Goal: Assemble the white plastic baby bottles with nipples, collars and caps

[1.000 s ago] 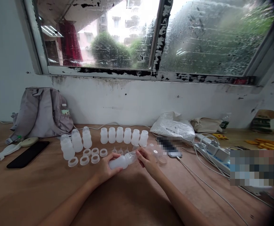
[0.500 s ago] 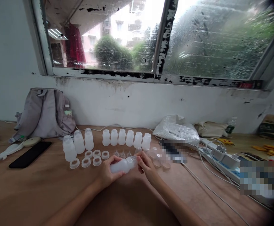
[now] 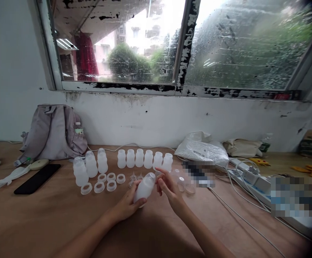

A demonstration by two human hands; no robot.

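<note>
A frosted baby bottle (image 3: pixel 144 188) with a clear cap leans to the right in my left hand (image 3: pixel 129 202), whose fingers are wrapped round its body. Just right of the cap, my right hand (image 3: pixel 170 188) is apart from the bottle, index finger stretched out and the others loosely curled. Behind my hands stands a row of several open bottles (image 3: pixel 139 158). Three capped bottles (image 3: pixel 91 165) stand to the left. Several white collar rings (image 3: pixel 99 187) lie in front of those, and clear teats (image 3: pixel 133 177) sit partly hidden behind the held bottle. Clear caps (image 3: pixel 181 183) are beyond my right hand.
A black phone (image 3: pixel 38 179) and a grey backpack (image 3: pixel 55 132) are on the left. To the right lie a silvery plastic bag (image 3: pixel 203 148), a power strip (image 3: pixel 263 193) with plugs, and loose white cables. A wall with a window (image 3: pixel 118 46) rises behind the table.
My right hand has come away from the bottle's capped end, its index finger now extended. My left hand has tipped the bottle from nearly lying flat to more upright.
</note>
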